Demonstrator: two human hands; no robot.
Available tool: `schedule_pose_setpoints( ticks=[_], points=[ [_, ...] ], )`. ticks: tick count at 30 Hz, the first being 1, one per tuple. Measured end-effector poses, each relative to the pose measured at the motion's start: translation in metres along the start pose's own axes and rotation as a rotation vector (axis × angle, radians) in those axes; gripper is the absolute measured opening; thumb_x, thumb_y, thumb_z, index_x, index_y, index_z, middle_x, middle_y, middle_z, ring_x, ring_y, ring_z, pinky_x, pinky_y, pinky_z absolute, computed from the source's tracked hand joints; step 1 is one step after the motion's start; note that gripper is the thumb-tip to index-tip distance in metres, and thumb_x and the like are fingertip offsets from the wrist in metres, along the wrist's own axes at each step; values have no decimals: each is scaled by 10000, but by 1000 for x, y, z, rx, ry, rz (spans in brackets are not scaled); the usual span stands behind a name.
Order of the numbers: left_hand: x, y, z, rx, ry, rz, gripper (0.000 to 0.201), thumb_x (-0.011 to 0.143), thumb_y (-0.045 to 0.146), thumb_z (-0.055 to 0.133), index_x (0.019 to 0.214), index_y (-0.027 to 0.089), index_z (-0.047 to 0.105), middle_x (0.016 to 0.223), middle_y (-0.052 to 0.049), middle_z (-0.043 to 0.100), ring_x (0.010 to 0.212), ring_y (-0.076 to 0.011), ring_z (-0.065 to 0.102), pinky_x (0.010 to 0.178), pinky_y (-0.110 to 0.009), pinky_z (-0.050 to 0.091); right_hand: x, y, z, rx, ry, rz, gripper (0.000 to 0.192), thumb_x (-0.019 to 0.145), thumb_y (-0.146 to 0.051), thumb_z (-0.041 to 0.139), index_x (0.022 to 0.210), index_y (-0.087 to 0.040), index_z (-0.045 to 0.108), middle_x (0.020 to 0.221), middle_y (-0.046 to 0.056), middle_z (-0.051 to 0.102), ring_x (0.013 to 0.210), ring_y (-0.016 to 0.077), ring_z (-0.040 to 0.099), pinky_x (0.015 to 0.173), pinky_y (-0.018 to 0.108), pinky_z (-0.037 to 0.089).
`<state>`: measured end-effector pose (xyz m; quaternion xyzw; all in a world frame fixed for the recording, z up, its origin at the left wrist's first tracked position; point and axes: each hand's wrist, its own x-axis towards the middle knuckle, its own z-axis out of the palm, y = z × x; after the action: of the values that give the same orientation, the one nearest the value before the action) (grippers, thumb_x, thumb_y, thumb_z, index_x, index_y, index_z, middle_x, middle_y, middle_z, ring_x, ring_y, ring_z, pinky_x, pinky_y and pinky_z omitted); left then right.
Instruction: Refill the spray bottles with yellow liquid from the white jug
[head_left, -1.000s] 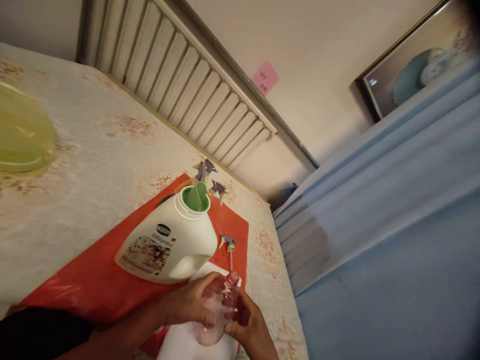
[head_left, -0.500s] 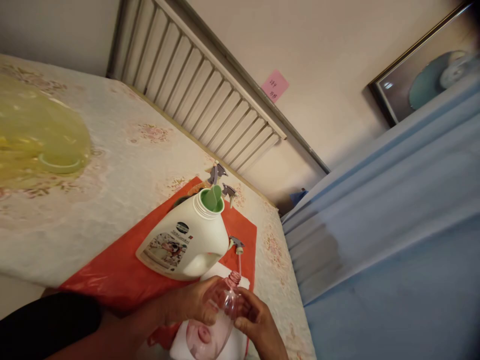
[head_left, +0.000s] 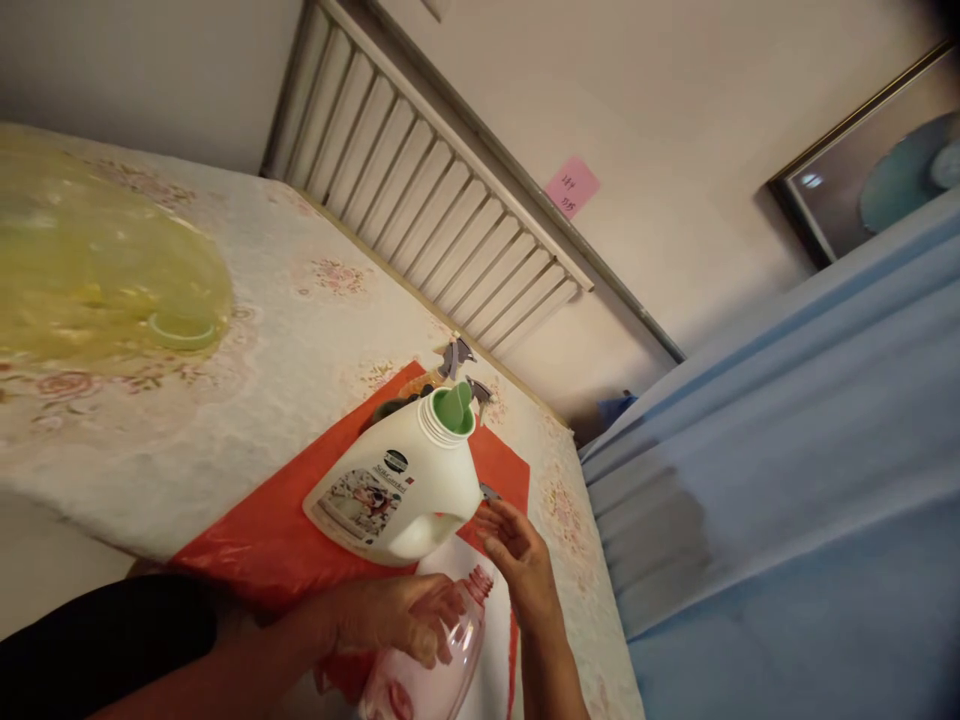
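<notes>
Low in the frame, the left hand [head_left: 397,620] wraps its fingers around the shoulder of a clear pink bottle [head_left: 431,670], holding it tilted with its uncapped neck pointing up and to the right, the base running out of the bottom edge. Just beyond the neck, the right hand [head_left: 517,550] is open with fingers spread and holds nothing; its fingertips reach toward a grey spray head [head_left: 489,493] lying on the mat, mostly hidden behind them, and whether they touch it cannot be told.

Immediately to the far left of the bottle stands a large white detergent jug [head_left: 397,485], its cap off and green pour spout [head_left: 454,408] exposed, close to both hands. Behind the jug, two more spray heads [head_left: 457,355] poke up. All of this rests on a red plastic mat [head_left: 247,540] spread over a floral-patterned tablecloth [head_left: 285,330], with a white sheet [head_left: 495,650] under the bottle.

Farther left, a translucent yellow cover [head_left: 97,270] lies on the cloth. A slatted radiator [head_left: 427,190] runs along the far wall beneath a pink sticky note [head_left: 571,186], and blue fabric [head_left: 787,480] fills the right side.

The open jug looks the likeliest trouble: a knock from the reaching right hand or its wrist could tip it and spill detergent across the mat. The slick, tilted bottle, held one-handed, could also slip.
</notes>
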<state>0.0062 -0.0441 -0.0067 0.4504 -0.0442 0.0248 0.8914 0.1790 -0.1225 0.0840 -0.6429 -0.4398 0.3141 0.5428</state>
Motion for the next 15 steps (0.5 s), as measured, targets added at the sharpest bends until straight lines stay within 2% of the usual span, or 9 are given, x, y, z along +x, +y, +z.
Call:
schedule_pose_setpoints(
  ticks=[3, 6, 9, 12, 15],
  points=[
    [-2, -1, -2, 25, -16, -26, 468, 589, 195, 796, 1035, 216, 653, 990, -6, 663, 902, -206, 625, 832, -340, 440, 16, -4, 12, 29, -113, -5, 513, 690, -352, 830, 1157, -239, 649, 1177, 91, 698, 1088, 270, 646, 962, 436, 500],
    [-2, -5, -5, 15, -50, -51, 455, 559, 172, 799, 990, 220, 663, 970, -4, 668, 893, -206, 629, 817, -340, 446, 28, -5, 25, 38, -241, 0, 468, 666, -336, 842, 1096, -239, 684, 1126, 59, 716, 1031, 249, 658, 918, 385, 513],
    [0, -8, -8, 57, -111, -75, 473, 549, 196, 804, 998, 246, 665, 940, 8, 649, 867, -204, 616, 762, -331, 452, 38, -2, 36, 55, -303, 23, 425, 622, -313, 863, 1010, -219, 715, 977, 31, 747, 889, 210, 676, 810, 316, 527],
    [1, -7, -8, 164, -107, -121, 484, 509, 218, 838, 959, 271, 668, 882, 25, 632, 816, -200, 599, 734, -335, 451, 44, 1, 42, 62, -350, 86, 340, 584, -305, 876, 864, -177, 734, 771, 16, 743, 696, 167, 653, 677, 266, 511],
    [-1, -1, -6, 201, -110, -148, 576, 426, 248, 892, 957, 273, 670, 832, 45, 621, 748, -171, 563, 699, -312, 442, 47, 1, 44, 74, -369, 116, 351, 535, -307, 891, 810, -157, 733, 706, 15, 730, 616, 151, 620, 615, 253, 493]
  ],
)
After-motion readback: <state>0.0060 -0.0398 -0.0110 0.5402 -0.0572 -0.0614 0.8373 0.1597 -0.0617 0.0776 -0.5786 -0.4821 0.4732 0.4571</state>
